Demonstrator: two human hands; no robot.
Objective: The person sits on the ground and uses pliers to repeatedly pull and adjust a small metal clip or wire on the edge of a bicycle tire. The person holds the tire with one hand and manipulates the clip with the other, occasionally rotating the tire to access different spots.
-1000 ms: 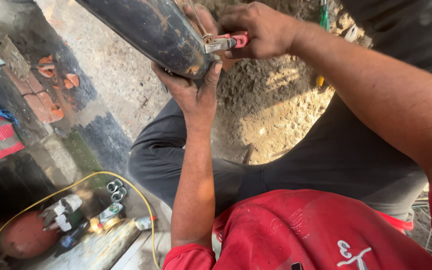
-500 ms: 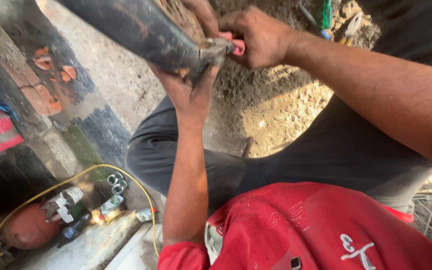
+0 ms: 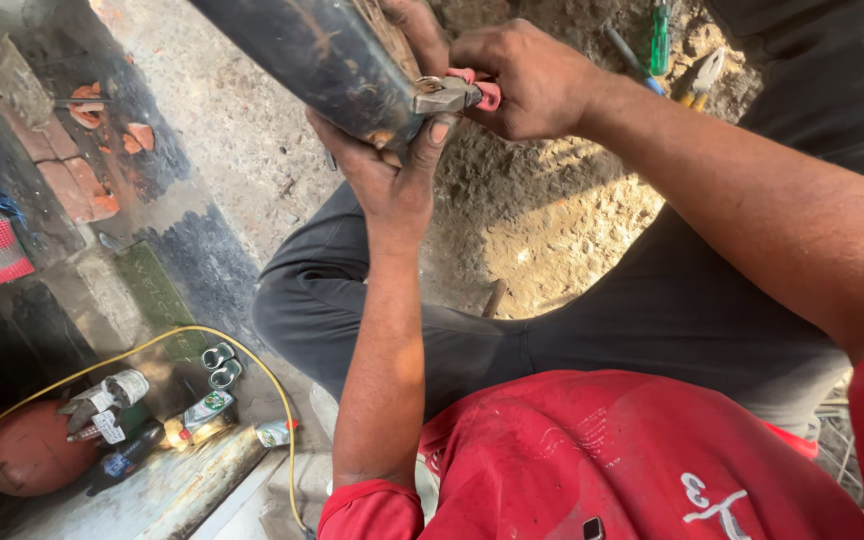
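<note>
Dark scuffed metal cylinder (image 3: 322,55) — dull sheen, steel red-gripped pliers (image 3: 457,95), rough sandy ground (image 3: 552,220)

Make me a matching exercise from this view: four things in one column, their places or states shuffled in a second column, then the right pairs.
Things:
1. left hand
2. right hand
3. yellow hose
4. green-handled screwdriver

Places or states:
A. lies on the dirt at the top of the view, beyond the right forearm
B. grips the red-handled pliers
C. curves over the ground at lower left, near the red tank
D. supports the dark metal cylinder from below

Pairs: 1-D, 2-B, 3-C, 4-A
</note>
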